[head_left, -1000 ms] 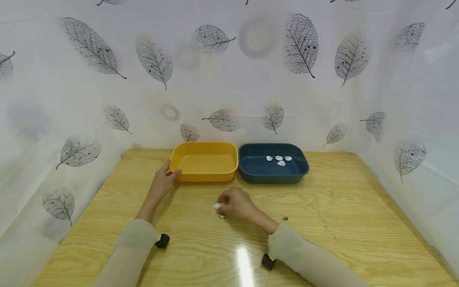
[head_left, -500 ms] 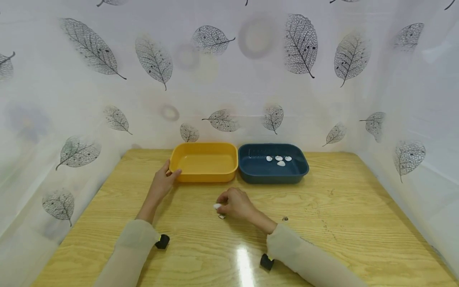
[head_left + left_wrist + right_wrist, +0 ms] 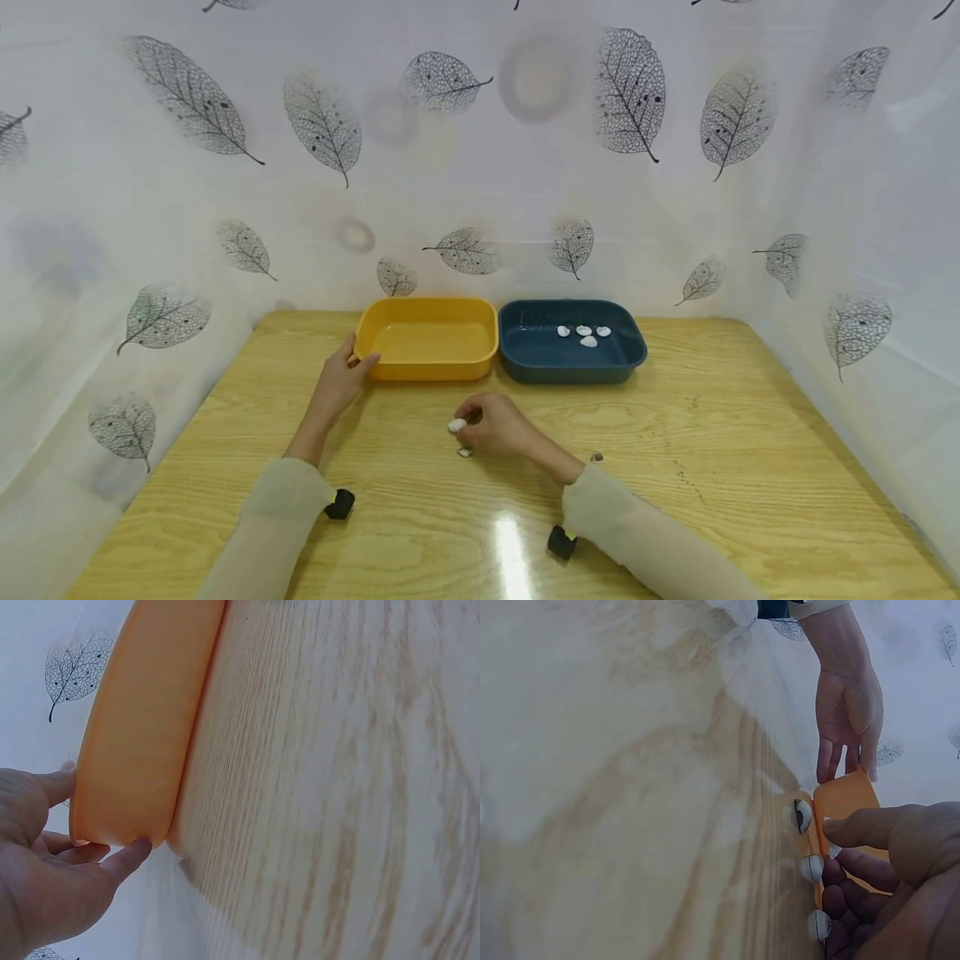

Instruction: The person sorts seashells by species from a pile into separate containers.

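White sheeting [image 3: 480,179] printed with dark leaves fills the upper half of the head view, and below it the wood-grain counter [image 3: 405,517] spreads across the lower half. At the centre sits the yellow tray [image 3: 427,337], and just right of it, side by side, the dark blue tray [image 3: 534,352]. The left grip [image 3: 342,381], left of centre, is parted only as far as the corner of the yellow tray needs: thumb on the near wall, fingers at the left end, both touching. Near the middle of the frame, below the trays, the right grip [image 3: 497,423] is nearly closed, thumb and index finger pinching the held shell [image 3: 457,425], which pokes out at the left of the fingertips. The right wrist view shows it between those two digits, with a row of three pale pieces [image 3: 811,868] just left of the fingers at lower right. Four white shells [image 3: 588,342] lie inside the blue tray, towards its right. Smallest, a chip [image 3: 464,452] rests on the counter just under the right fingertips.
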The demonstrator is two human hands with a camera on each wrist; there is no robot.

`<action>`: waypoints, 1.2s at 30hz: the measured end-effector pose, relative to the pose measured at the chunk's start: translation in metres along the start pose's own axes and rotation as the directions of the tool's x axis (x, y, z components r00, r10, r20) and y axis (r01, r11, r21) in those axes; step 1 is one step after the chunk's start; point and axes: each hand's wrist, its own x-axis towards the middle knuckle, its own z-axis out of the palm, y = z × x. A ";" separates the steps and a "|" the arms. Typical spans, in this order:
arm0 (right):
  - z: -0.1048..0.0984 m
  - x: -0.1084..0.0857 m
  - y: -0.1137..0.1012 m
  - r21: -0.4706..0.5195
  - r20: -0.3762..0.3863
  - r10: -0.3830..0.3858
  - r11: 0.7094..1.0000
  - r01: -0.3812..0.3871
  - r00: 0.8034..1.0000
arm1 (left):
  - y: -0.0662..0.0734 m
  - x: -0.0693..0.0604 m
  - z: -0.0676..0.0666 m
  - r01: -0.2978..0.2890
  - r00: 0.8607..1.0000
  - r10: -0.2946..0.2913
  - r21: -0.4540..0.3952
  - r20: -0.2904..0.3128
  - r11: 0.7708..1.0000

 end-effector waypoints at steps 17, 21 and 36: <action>-0.037 -0.010 -0.015 -0.012 -0.042 -0.118 0.993 0.118 0.992 | 0.002 -0.003 -0.001 -0.002 1.000 0.002 -0.004 0.001 1.000; -0.054 -0.013 -0.020 -0.027 -0.056 -0.131 0.991 0.130 0.990 | 0.002 -0.002 -0.001 0.004 1.000 -0.004 0.000 0.000 1.000; -0.126 -0.018 -0.014 -0.060 -0.170 -0.041 0.998 0.032 0.985 | 0.001 0.000 -0.001 0.001 1.000 -0.001 0.023 0.003 1.000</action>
